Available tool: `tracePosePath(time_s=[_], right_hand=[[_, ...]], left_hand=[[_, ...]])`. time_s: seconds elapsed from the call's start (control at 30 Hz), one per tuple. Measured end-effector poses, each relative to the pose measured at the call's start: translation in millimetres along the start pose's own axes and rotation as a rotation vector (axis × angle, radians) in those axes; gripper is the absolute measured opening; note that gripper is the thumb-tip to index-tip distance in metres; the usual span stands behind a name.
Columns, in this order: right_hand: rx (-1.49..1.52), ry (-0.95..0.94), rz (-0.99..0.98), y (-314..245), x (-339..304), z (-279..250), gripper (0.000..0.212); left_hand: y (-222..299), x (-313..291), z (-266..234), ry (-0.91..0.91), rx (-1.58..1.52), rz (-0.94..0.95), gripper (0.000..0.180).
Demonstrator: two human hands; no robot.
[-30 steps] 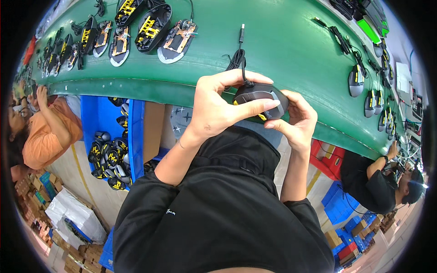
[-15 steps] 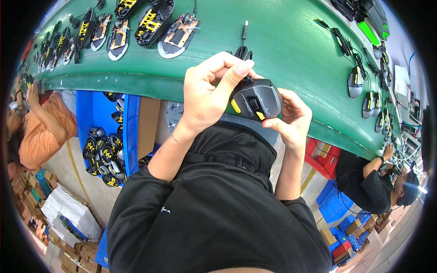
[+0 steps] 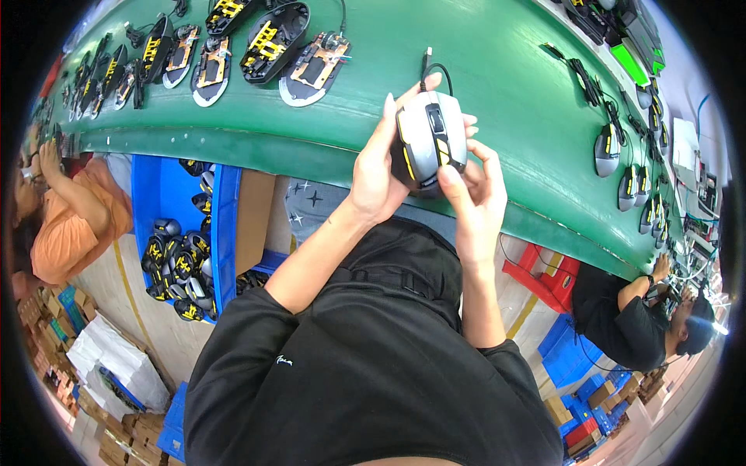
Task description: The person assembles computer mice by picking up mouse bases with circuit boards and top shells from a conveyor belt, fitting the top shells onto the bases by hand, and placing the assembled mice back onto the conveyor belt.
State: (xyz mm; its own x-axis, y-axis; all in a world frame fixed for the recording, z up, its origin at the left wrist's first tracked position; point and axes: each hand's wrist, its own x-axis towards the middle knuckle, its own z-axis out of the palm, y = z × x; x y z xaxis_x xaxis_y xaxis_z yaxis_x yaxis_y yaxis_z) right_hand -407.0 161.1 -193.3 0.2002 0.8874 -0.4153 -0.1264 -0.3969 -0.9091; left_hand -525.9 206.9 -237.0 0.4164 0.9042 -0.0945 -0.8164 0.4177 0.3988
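Observation:
Between my hands, above the near edge of the green workbench [image 3: 536, 147], is a grey and black computer mouse [image 3: 424, 136] with yellow accents. Its scroll wheel side faces up, and a black cable [image 3: 444, 71] loops from its far end. My left hand [image 3: 378, 169] cups the mouse from the left and beneath, with fingertips showing past its right side. My right hand [image 3: 478, 186] grips its near right corner, thumb on top and fingers along the side. Left of them on the bench lie an opened mouse base with circuit board [image 3: 315, 68] and a black upper shell with yellow parts [image 3: 268, 46].
More opened mouse halves [image 3: 180, 54] line the bench's far left. Finished-looking mice [image 3: 607, 151] with coiled cables lie along the right. A blue bin [image 3: 225, 225] of mouse shells stands below the bench at left. Co-workers sit at both sides, one in an orange shirt [image 3: 78, 225].
The mouse has turned in my hands so its grey top faces up and its cable end points away. My left hand has slid from the cable end to the mouse's left side.

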Motion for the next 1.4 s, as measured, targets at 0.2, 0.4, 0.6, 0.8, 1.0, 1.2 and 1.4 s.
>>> tracePosePath(time_s=[0.2, 0.4, 0.6, 0.8, 1.0, 1.2, 1.4], right_hand=[[-0.763, 0.135, -0.531, -2, 5, 12, 0.071], [-0.894, 0.222, -0.542, -11, -2, 25, 0.065], [-0.905, 0.213, -0.412, -23, -3, 31, 0.058], [-0.94, 0.276, -0.509, -26, -4, 35, 0.059], [-0.554, 0.319, -0.395, -44, 1, 22, 0.051], [-1.131, 0.642, -0.226, -16, 60, -61, 0.051], [-0.974, 0.224, -0.92, -76, 61, -14, 0.031]], left_hand=[[1, 3, 7, 0.161, 0.131, 0.015, 0.061], [9, 8, 14, 0.176, 0.167, -0.001, 0.059], [9, 11, 7, 0.231, 0.23, -0.064, 0.056], [14, 13, 12, 0.217, 0.104, -0.088, 0.054], [30, 11, 3, 0.279, -0.019, -0.128, 0.054], [37, 4, 0, 0.162, -0.093, -0.184, 0.057], [53, -9, 16, 0.181, 0.187, -0.239, 0.059]])
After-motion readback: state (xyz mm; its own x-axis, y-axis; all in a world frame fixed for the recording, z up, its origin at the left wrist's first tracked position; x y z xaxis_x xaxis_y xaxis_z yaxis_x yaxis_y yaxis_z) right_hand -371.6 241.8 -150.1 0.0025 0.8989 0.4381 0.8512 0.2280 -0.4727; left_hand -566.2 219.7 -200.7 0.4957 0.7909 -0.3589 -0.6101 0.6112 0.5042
